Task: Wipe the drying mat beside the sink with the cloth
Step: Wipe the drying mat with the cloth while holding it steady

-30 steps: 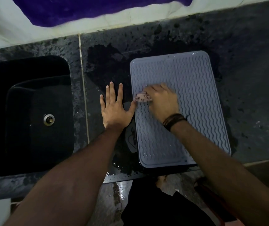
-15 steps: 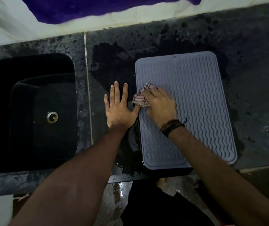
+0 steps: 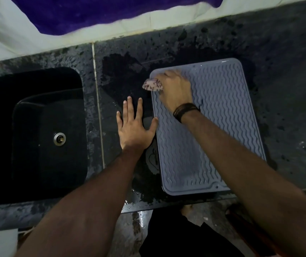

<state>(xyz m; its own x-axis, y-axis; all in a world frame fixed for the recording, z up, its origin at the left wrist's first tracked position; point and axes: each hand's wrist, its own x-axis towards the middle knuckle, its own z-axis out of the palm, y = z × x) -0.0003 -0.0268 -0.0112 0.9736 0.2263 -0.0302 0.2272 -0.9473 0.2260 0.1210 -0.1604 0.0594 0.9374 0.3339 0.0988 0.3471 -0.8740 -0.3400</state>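
Observation:
A grey drying mat (image 3: 222, 115) with wavy ridges lies on the dark stone counter, right of the sink. My right hand (image 3: 175, 89) grips a small checked cloth (image 3: 152, 85) and presses it on the mat's far left corner. Part of the cloth sticks out over the mat's left edge. My left hand (image 3: 133, 127) lies flat on the counter beside the mat, fingers spread, its thumb touching the mat's left rim.
A black sink (image 3: 33, 130) with a metal drain (image 3: 59, 139) sits to the left. The counter (image 3: 287, 89) is wet in dark patches around the mat. A purple cloth (image 3: 111, 10) hangs over the white wall behind. The counter's front edge runs just below the mat.
My right hand has slid the cloth from the mat's middle left up to its far left corner. My left hand stays flat beside the mat.

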